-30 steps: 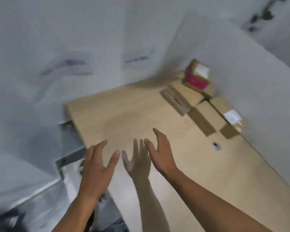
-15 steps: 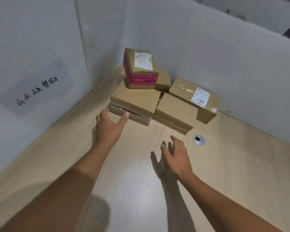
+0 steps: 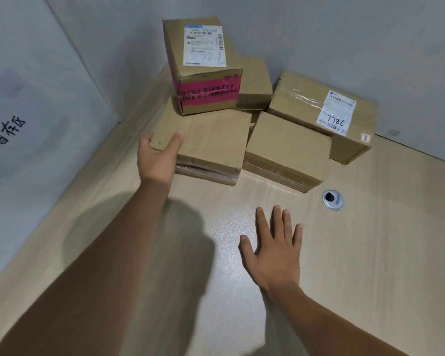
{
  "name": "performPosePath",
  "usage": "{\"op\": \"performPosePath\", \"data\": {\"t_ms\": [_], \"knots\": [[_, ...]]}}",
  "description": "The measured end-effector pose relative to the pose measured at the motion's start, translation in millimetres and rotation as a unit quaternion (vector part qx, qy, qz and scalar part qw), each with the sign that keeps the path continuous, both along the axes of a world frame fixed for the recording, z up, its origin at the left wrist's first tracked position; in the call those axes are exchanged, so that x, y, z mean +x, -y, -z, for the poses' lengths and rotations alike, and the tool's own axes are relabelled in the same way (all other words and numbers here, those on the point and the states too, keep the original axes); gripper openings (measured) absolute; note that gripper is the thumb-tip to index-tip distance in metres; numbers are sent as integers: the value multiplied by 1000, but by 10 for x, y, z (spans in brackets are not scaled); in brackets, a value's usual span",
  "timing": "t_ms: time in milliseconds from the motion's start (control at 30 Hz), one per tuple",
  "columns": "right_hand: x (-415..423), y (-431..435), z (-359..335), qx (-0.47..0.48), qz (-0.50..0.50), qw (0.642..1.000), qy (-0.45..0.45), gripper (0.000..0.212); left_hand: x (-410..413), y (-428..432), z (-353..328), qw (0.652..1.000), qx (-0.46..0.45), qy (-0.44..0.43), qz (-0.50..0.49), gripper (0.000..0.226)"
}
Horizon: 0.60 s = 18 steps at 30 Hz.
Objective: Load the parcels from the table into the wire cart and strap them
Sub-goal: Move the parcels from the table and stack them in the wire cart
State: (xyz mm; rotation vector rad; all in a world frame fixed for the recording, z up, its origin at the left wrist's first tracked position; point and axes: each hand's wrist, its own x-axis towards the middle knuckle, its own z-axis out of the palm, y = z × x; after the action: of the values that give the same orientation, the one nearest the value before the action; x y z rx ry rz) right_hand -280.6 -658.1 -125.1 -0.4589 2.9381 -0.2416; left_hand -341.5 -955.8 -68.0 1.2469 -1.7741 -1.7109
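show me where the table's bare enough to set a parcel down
Bare table right of the right hand and metal grommet, plus the near strip between both arms. Crowded: the far corner, five parcels packed tight, left hand gripping the flat parcel.

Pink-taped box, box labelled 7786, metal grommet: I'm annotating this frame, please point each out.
Pink-taped box (image 3: 203,47): head view, on its top shipping label.
Box labelled 7786 (image 3: 303,104): head view, top face left of label.
Metal grommet (image 3: 333,200): head view, on its ring.
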Motion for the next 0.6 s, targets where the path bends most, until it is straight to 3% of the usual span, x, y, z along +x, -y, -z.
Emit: {"op": "performPosePath", "data": {"t_ms": [67, 100, 267, 367, 433, 467, 533, 567, 600], "knots": [[10, 3, -6, -10, -1, 1000, 3, 73, 255, -63, 20, 999, -37, 0, -1, 46], [12, -6, -6, -19, -2, 1000, 2, 72, 412, -112, 17, 998, -58, 3, -1, 36], [-27, -14, -84, -92, -1, 996, 1, 64, 1266, -476, -47, 997, -54, 13, -43, 41], [-4, -117, -184, -173, 9, 985, 21, 63, 1883, -885, -108, 995, -47, 22, -88, 38], [217, -124, -277, -267, -5, 960, 83, 62, 2348, -1181, -157, 992, -28, 24, -120, 44], [428, -94, -359, -340, -11, 926, 162, 60, 2592, -1335, -200, 990, -13, 25, -140, 47], [1054, -66, -545, -472, -40, 788, 393, 56, 3115, -1674, -294, 978, 14, 31, -206, 47], [1364, -100, -619, -510, -73, 718, 468, 56, 3388, -1851, -348, 968, 21, 24, -250, 47], [1630, -168, -704, -513, -104, 680, 513, 58, 3671, -2036, -413, 956, 26, 10, -293, 48]]}}
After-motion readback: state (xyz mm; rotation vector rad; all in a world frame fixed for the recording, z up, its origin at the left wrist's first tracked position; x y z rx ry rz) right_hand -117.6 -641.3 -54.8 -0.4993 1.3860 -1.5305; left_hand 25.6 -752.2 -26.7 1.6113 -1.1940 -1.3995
